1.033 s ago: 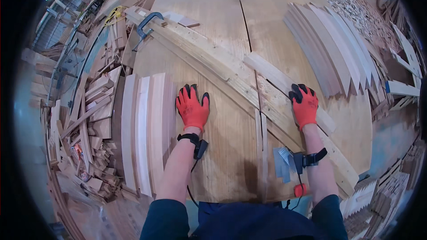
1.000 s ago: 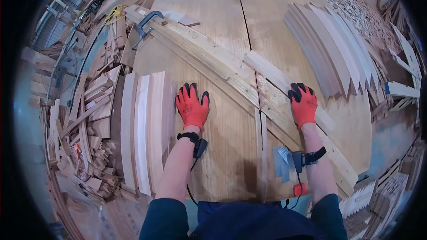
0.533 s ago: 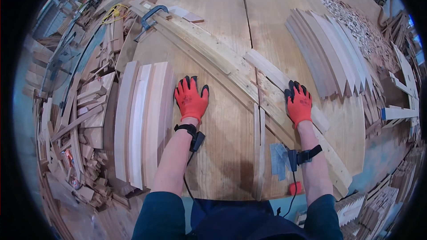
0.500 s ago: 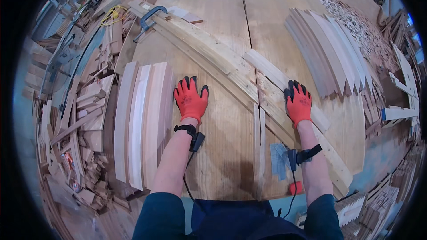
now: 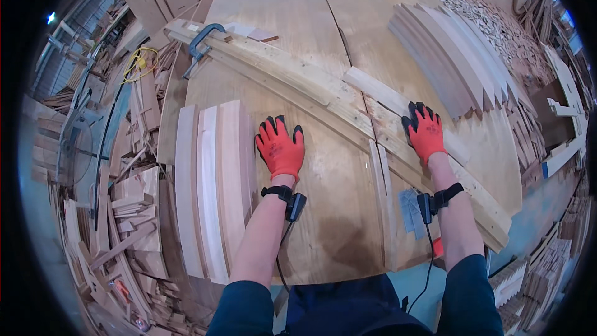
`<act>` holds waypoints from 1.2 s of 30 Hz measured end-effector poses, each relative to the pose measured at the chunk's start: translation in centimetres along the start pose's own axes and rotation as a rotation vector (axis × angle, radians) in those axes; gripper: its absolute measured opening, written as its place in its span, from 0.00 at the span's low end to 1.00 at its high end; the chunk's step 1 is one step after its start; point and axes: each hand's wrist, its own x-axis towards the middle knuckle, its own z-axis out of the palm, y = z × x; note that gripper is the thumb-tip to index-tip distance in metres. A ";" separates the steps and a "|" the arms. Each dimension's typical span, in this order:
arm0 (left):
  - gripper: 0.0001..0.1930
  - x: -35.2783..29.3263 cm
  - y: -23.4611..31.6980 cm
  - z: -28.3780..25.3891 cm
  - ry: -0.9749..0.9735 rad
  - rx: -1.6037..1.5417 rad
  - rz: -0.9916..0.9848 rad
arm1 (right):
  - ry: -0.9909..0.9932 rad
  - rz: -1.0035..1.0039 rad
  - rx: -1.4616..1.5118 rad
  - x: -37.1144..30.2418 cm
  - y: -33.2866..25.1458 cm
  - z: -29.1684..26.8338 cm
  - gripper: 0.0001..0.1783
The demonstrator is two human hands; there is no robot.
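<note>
Workshop: offcut heaps (image 5: 118, 211) crowd the floor on the left, more scrap lies far right.
Surface: plywood table (image 5: 336, 224), seam running away from the person.
Long timber rail (image 5: 298, 81): flat on the table, long axis from far left to near right, its far end under a blue clamp (image 5: 202, 40).
Curved boards (image 5: 214, 193): lying lengthwise just left of the left hand.
Left hand (image 5: 281, 148): red glove, fingers spread, flat on bare plywood, holding nothing.
Right hand (image 5: 424, 132): red glove, open palm pressed on the rail.

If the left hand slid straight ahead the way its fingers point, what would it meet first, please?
Probably the long curved wooden beam crossing the plywood table; only bare plywood lies between it and the left hand.
</note>
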 end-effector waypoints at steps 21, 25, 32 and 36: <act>0.32 -3.9 -2.0 0.2 0.012 -0.010 0.080 | 0.146 -0.025 0.033 -3.8 0.0 1.6 0.32; 0.31 -4.7 -2.1 -0.4 -0.016 0.015 0.072 | 0.112 -0.023 0.048 -4.8 -0.3 0.8 0.32; 0.31 -5.6 -1.9 -2.1 -0.042 0.084 0.083 | 0.058 -0.007 0.059 -5.5 -0.5 -0.7 0.33; 0.33 -5.9 -1.5 -3.5 -0.091 0.064 0.052 | 0.006 0.000 0.063 -5.5 -0.4 -2.3 0.34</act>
